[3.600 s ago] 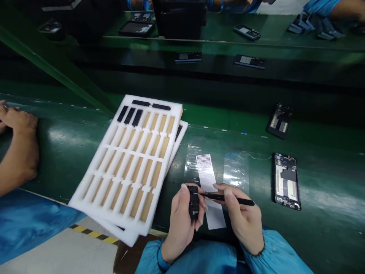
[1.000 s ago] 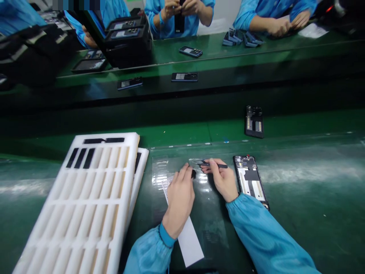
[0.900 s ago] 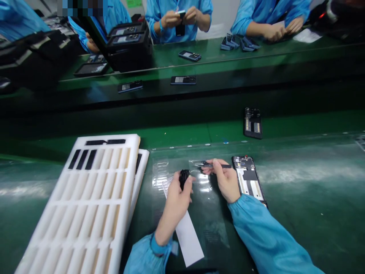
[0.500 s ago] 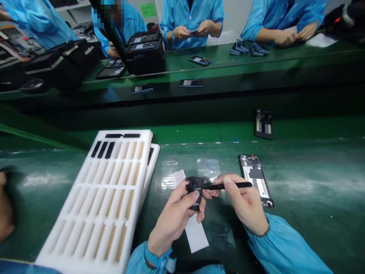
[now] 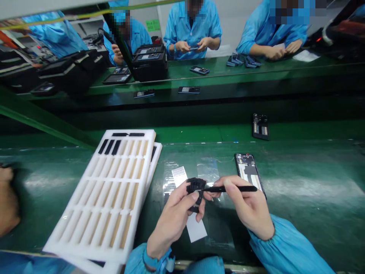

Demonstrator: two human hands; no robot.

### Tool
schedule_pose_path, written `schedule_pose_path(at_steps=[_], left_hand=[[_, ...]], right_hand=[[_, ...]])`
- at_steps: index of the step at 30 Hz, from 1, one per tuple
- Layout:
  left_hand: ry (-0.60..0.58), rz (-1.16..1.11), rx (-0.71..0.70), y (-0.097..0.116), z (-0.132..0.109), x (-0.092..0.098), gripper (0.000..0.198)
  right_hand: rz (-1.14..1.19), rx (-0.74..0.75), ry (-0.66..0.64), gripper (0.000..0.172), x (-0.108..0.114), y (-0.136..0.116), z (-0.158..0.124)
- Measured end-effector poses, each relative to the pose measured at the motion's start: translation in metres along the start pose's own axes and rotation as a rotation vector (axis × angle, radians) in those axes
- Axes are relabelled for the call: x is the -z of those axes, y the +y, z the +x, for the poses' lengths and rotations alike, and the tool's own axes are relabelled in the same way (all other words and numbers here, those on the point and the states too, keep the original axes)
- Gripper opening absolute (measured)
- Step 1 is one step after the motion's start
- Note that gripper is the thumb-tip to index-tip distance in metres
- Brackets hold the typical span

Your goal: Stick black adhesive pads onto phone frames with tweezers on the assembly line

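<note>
My left hand [image 5: 178, 207] is closed around a small black phone part [image 5: 196, 185], its thumb lying across the front. Part of the piece is hidden behind the fingers. Pinched in my right hand [image 5: 246, 203] is a pair of black tweezers [image 5: 236, 188], lying nearly level with the tip pointing left at the black part. Whether the tip touches it I cannot tell. Below and behind my left hand lies a white sheet with rows of small dots [image 5: 196, 230], partly covered by the hand. An opened phone [image 5: 247, 169] rests just beyond my right hand.
A white foam tray [image 5: 94, 179] with slots, several black strips in its top rows, sits on another tray at left. Clear plastic film [image 5: 207, 169] lies ahead of my hands. Another opened phone [image 5: 260, 127] is farther back. Co-workers in blue sit across; someone's arm [image 5: 8, 205] shows at far left.
The tweezers have shifted slightly right against the black part, still in my right hand. My left hand keeps its hold. The whole view has moved a little.
</note>
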State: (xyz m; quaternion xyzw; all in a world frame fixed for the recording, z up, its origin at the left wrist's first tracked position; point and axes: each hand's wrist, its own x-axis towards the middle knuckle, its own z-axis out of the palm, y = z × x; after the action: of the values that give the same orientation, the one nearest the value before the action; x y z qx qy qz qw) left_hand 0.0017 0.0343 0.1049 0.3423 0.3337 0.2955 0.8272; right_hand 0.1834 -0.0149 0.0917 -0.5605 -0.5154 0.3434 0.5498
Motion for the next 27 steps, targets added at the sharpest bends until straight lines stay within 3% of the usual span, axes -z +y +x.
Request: schedule_pose_path(at_steps=[2, 4, 8, 11, 14, 17, 21, 27], left_hand=[[0.017, -0.01, -0.007, 0.0, -0.004, 0.0, 0.029], [0.076, 0.137, -0.042, -0.002, -0.008, 0.007, 0.038], [0.438, 0.88, -0.231, -0.015, -0.012, 0.041, 0.045], [0.586, 1.514, -0.319, -0.03, -0.01, 0.065, 0.039], [0.531, 1.761, -0.308, -0.043, -0.01, 0.075, 0.045], [0.442, 1.889, -0.278, -0.053, -0.014, 0.076, 0.063], [0.33, 2.155, -0.209, -0.058, -0.019, 0.077, 0.072], [0.217, 2.185, -0.202, -0.056, -0.021, 0.08, 0.076]], right_hand=[[-0.005, 0.008, -0.004, 0.022, 0.005, -0.001, -0.003], [0.058, -0.013, 0.056, 0.025, 0.011, 0.003, 0.001], [0.184, -0.107, 0.253, 0.036, 0.011, 0.028, 0.033], [0.171, -0.172, 0.081, 0.045, -0.011, 0.054, 0.055], [0.13, -0.182, -0.144, 0.051, -0.039, 0.074, 0.057], [0.069, -0.146, -0.261, 0.051, -0.053, 0.086, 0.049], [0.026, -0.111, -0.375, 0.044, -0.054, 0.096, 0.04], [-0.008, -0.091, -0.464, 0.032, -0.055, 0.101, 0.037]])
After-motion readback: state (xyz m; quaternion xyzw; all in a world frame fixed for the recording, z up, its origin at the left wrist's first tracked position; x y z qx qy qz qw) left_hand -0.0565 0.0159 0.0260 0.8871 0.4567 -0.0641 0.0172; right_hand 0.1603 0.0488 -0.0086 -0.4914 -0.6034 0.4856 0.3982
